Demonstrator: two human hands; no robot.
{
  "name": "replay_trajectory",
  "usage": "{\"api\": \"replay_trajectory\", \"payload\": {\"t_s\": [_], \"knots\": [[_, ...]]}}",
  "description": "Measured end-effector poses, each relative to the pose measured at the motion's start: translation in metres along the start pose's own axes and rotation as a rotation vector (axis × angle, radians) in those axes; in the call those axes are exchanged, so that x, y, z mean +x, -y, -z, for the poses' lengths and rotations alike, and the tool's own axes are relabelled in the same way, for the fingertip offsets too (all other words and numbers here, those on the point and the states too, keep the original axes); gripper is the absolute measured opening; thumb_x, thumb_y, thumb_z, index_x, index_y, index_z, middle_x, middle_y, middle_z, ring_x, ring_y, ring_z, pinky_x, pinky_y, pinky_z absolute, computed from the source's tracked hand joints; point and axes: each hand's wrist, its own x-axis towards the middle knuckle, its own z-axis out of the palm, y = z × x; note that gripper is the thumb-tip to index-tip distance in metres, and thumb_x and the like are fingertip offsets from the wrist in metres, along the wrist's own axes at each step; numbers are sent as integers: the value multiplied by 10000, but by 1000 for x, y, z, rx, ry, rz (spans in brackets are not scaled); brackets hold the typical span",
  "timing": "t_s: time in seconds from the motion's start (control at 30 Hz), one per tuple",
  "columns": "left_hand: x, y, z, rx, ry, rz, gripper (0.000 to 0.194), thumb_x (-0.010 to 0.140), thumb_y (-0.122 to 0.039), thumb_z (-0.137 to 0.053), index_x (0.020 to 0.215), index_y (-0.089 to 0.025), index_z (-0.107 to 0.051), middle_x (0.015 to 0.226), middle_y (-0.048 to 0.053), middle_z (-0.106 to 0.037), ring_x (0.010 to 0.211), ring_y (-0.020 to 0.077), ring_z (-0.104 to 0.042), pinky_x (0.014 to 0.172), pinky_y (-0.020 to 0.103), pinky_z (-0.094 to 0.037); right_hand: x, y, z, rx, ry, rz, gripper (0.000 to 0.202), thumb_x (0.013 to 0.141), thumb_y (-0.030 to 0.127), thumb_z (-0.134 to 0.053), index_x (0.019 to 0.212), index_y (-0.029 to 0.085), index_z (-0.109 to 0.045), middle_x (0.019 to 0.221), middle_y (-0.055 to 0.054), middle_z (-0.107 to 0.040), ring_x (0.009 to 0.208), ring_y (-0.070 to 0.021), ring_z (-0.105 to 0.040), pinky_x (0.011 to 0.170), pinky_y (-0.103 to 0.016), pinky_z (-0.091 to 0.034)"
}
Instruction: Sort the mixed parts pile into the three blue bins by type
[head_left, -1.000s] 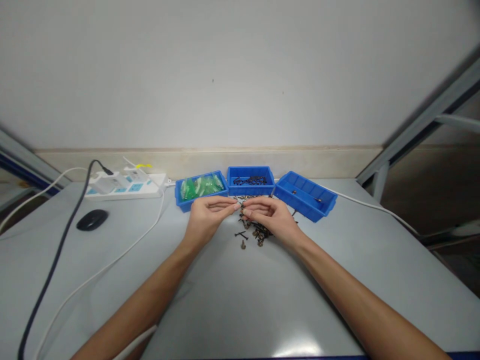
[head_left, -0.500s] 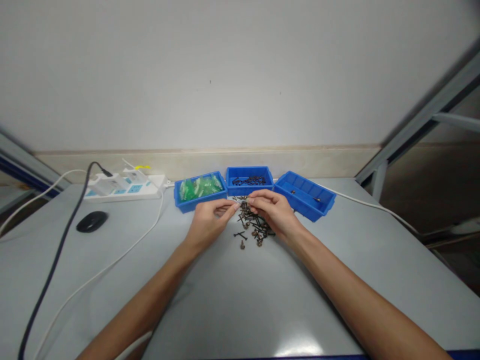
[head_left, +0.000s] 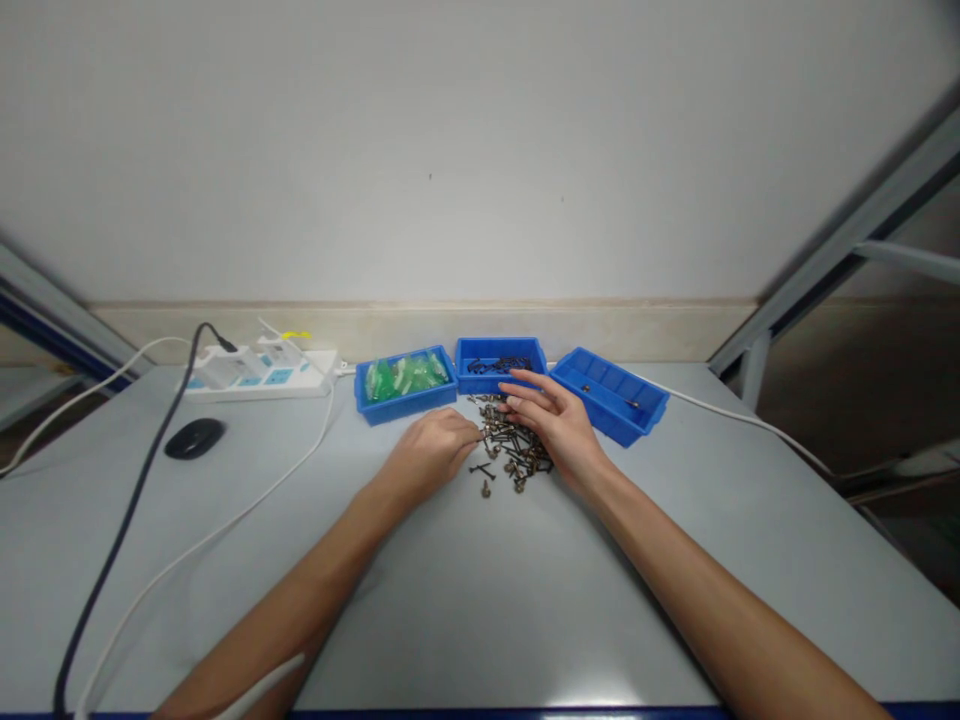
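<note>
A loose pile of dark and brassy screws (head_left: 517,450) lies on the grey table between my hands. At its left edge, my left hand (head_left: 439,442) is closed, with fingertips pressed together at a screw; what they grip is too small to make out. My right hand (head_left: 551,415) hovers over the pile's right side, its fingers spread apart. Behind the pile, the middle blue bin (head_left: 501,382) holds dark screws. The left blue bin (head_left: 409,403) contains green and clear plastic packets. A few small metal pieces lie in the right blue bin (head_left: 609,398), which sits at an angle.
A white power strip (head_left: 304,380) with plugs stands at the back left, a black mouse (head_left: 195,438) in front of it. Black and white cables cross the table's left side. Another white cable (head_left: 739,408) runs to the right. A pale wall rises behind.
My hands have moved apart. The left one has come down to the pile's left edge, and the fingers of the right one have opened from a pinch.
</note>
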Motion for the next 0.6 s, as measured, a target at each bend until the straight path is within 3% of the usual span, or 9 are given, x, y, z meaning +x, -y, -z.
{"api": "replay_trajectory", "payload": {"t_s": [0.1,0.2,0.43,0.53,0.6], "knots": [[-1,2,-3,214,49,-60,231,955,-182,-513,870,-150,-725,870,107,-729,883,224,-661,847,356,-521,1,-1,1,0,-8,1,450,666,315,-834,1082,227,-688,1109,-82,-752,849,-194,-735,844,-348,-554],[-4,8,-7,291,23,-55,215,962,-177,-502,907,-125,-702,893,117,-716,885,236,-649,823,374,-529,2,-4,1,1,-10,3,425,663,306,-832,1054,216,-693,1085,-78,-757,808,-175,-730,812,-325,-553],[-2,7,-3,105,-167,-20,117,953,-200,-571,928,-141,-669,913,77,-718,878,204,-649,844,359,-522,0,-1,4,-194,39,97,308,730,343,-773,999,204,-714,890,-55,-761,780,-190,-722,793,-349,-561],[2,0,1,-9,-222,32,78,931,-201,-616,930,-158,-681,898,49,-722,823,171,-658,798,314,-524,-1,0,5,-314,116,140,294,741,356,-772,988,198,-741,895,-67,-758,813,-205,-718,803,-366,-561],[4,-4,3,-78,-234,61,65,918,-194,-635,928,-165,-692,896,39,-731,796,155,-662,777,289,-526,-2,1,5,-316,195,92,311,736,366,-783,993,192,-751,898,-74,-765,814,-205,-721,800,-364,-562]]}}
